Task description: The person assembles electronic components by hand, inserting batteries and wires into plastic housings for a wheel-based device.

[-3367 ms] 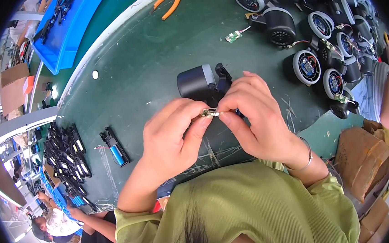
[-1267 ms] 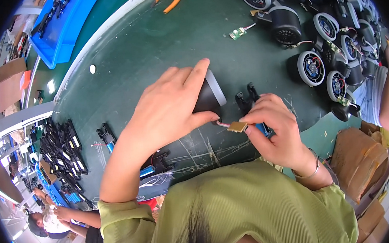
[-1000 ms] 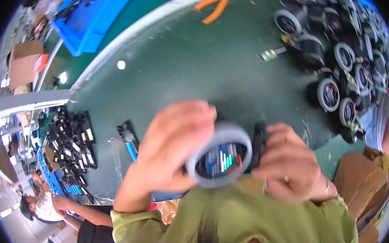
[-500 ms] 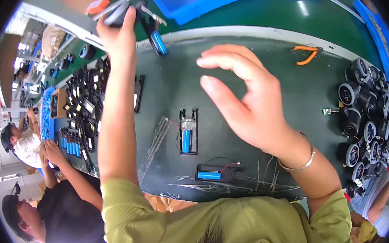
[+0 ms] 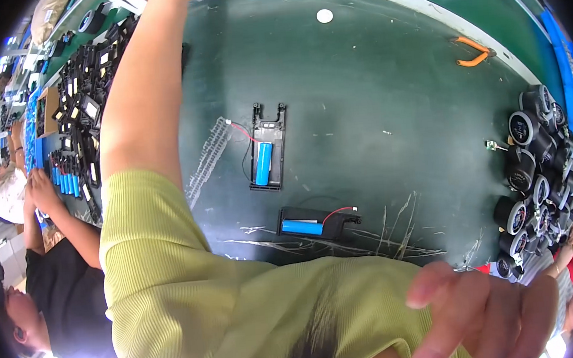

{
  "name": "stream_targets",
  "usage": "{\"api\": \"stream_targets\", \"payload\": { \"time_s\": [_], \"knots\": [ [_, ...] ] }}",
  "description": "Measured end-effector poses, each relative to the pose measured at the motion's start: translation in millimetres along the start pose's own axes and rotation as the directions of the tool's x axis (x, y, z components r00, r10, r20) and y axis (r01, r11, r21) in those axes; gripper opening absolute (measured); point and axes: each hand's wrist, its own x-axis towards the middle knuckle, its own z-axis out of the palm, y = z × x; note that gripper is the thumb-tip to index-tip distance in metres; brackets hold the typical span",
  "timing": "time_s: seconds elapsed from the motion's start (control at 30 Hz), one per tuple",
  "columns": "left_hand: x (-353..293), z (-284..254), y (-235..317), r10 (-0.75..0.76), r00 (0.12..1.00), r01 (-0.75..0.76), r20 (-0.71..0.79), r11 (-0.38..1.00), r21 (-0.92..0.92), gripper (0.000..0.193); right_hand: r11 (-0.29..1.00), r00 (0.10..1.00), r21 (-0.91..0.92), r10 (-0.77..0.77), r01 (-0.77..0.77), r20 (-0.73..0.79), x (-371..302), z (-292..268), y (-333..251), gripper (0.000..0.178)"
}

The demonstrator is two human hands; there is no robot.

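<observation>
My left arm [image 5: 145, 89] stretches up past the far left of the table, and its hand is beyond the upper edge of the picture. My right hand [image 5: 489, 314] is raised close to the camera at the lower right, somewhat blurred, with thumb and fingers apart and nothing seen between them. On the green table lies an open black plastic housing [image 5: 277, 173] holding a blue cylindrical battery [image 5: 263, 162] with a thin red wire. Nearer to me, a second black housing [image 5: 334, 225] lies sideways with another blue battery [image 5: 302, 227] and red lead.
Orange-handled pliers [image 5: 472, 52] lie near the far right edge. Round black gauges [image 5: 522, 128] are heaped at the right. Black housings [image 5: 88, 93] and several blue batteries [image 5: 66, 185] crowd the left. A white disc [image 5: 325, 16] lies at the back. Co-workers sit at the left.
My left hand has left the picture at the top with the dark round part it held. My right hand has swung from above the table to the lower right, uncovering the white disc.
</observation>
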Motion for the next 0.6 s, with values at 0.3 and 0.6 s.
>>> {"api": "stream_targets", "payload": {
  "time_s": [0.3, 0.6],
  "knots": [
    [-146.0, -205.9, 7.4, 0.183, 0.332, -0.483, 0.925, 0.876, 0.000, 0.040, 0.995, 0.987, 0.098, -0.035, 0.020, 0.154, -20.3, -3.1, -13.2, 0.018],
    [-182.9, -219.2, 35.0, 0.394, 0.212, -0.390, 0.894, 0.873, -0.292, 0.008, 0.969, 0.963, 0.119, -0.230, 0.215, 0.137, -59.0, -16.1, -9.8, 0.025]
  ]
}}
